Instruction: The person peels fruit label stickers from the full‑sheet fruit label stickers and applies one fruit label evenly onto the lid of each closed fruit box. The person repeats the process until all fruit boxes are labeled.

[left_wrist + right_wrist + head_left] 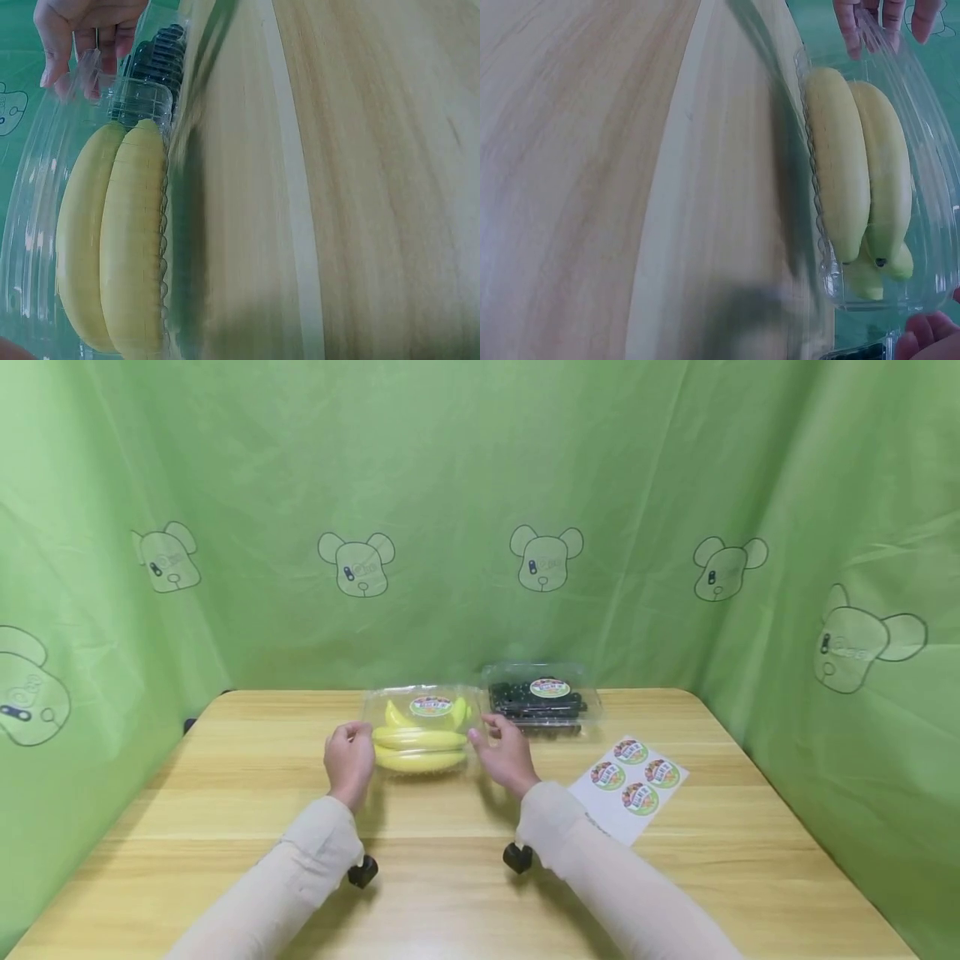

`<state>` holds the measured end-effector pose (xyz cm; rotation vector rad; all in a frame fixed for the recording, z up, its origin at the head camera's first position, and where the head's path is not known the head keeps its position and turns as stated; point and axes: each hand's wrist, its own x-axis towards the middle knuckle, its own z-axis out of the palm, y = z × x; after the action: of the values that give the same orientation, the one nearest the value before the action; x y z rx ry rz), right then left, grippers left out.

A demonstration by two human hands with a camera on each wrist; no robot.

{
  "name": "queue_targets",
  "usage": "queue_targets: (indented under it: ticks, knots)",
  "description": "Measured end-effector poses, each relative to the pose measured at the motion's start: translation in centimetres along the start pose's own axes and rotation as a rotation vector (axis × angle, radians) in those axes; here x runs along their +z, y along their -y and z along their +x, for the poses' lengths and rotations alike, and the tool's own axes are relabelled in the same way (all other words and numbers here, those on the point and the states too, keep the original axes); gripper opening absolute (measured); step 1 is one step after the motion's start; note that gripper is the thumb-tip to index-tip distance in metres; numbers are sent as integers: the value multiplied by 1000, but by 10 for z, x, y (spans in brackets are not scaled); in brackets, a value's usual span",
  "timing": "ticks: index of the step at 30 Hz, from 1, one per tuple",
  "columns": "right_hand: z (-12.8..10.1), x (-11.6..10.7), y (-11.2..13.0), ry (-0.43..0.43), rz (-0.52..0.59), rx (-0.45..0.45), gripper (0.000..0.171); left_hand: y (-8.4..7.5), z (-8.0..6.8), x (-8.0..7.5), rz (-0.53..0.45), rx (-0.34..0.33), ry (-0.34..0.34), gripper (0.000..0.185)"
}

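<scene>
At table centre: your left hand (348,760) and right hand (508,753) pinch opposite ends of clear plastic clamshell box of yellow bananas (420,737), steadying it; labelled.

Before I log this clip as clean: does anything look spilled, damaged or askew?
Nothing stands out. The banana box sits closed and flat on the table between the left hand and right hand; the blueberry box is shut, and the sticker sheet lies flat.
</scene>
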<state>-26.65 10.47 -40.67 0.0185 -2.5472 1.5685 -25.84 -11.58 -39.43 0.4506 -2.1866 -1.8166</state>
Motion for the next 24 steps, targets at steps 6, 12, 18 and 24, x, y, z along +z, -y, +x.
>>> queue_targets:
  ticks: [6, 12, 18, 24]
  knots:
    - [-1, 2, 3, -12, -22, 26, 50, 0, 2, 1, 3, 4, -7, 40]
    - [-2, 4, 7, 2, -9, 26, 51, 1, 7, 2, 17, 24, -30, 37]
    - [-2, 5, 6, -2, -9, 11, 50, 3, 11, 4, 18, 22, -65, 36]
    - [-1, 6, 4, -7, -15, -1, 49, 6, 14, 7, 9, 10, -74, 37]
